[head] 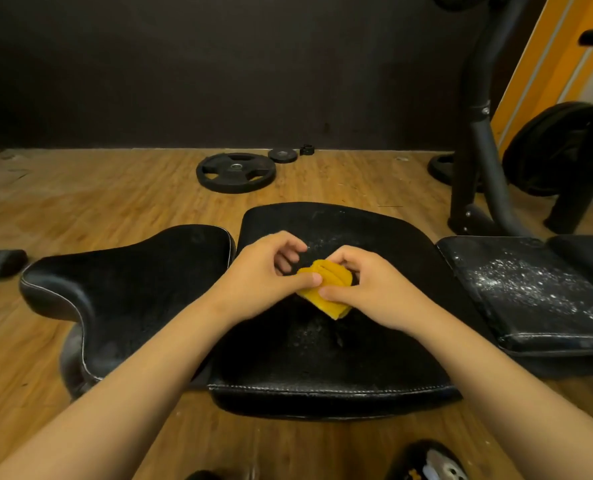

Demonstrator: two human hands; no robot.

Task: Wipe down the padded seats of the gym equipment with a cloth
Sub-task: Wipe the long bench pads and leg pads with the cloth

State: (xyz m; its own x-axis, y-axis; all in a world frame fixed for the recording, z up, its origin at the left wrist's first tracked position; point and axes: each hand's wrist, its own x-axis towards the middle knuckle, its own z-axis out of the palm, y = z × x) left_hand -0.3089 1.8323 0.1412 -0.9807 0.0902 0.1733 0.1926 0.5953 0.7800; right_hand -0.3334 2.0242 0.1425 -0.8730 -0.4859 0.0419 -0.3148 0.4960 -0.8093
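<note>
Both hands meet over the middle pad (322,362). The left hand (270,268) pinches the folded yellow cloth (334,278) at its near edge, and the right hand (367,285) grips it with curled fingers. Whether the cloth touches the pad is unclear. Three black pads lie side by side: the left pad (132,282) sits just beside the middle one, and the right pad (530,292) is speckled white. Two weight plates, one large (236,172) and one small (283,155), lie well beyond, with open wooden floor (80,202) between. A yellow mark on the shoe (426,462) is too blurred to read.

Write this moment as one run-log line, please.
left hand, right hand: pinch folded yellow cloth | where: over middle seat pad | right seat pad: white specks
</note>
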